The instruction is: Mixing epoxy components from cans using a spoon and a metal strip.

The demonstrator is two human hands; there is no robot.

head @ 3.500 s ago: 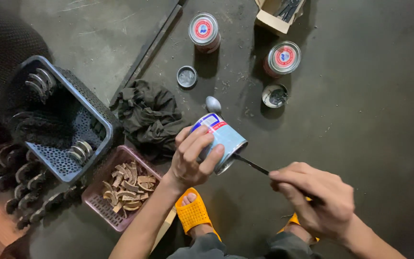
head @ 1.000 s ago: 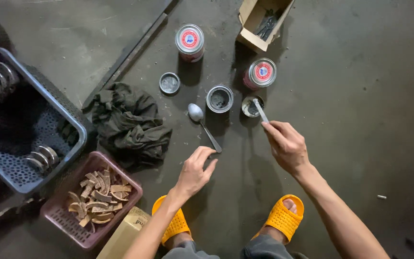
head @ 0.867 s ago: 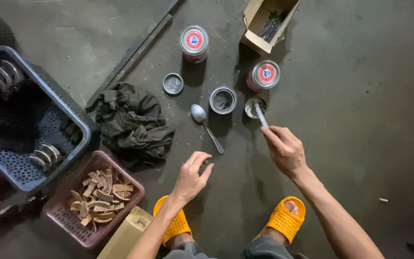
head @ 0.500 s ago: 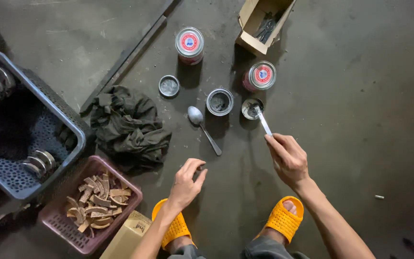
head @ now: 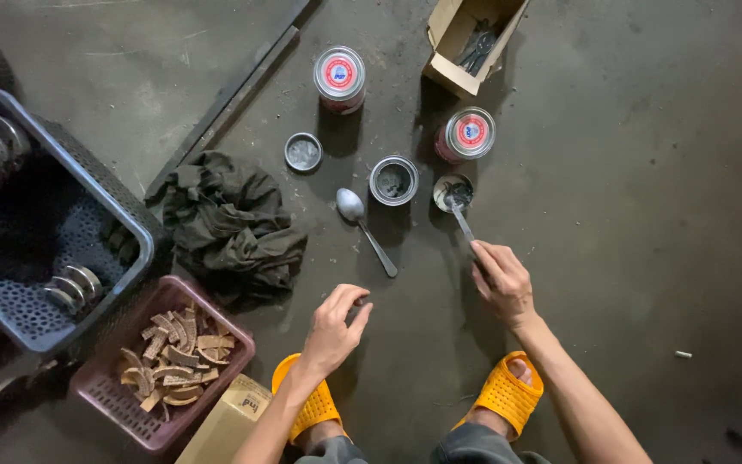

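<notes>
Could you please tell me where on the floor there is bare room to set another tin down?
The widest bare floor lies right of the right hand and the closed tin. Another patch lies upper left, between the blue crate and the bar. It is crowded around the spoon, open tin and dark rag.

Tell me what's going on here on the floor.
A person squats on a concrete floor in orange sandals. The right hand holds a thin tool with its tip in a small round lid holding dark paste. The left hand hovers low, fingers curled; I cannot tell whether it holds anything. A spoon lies between the hands, beside an open tin. Two closed tins, a dark rag and two baskets of parts sit around.
</notes>
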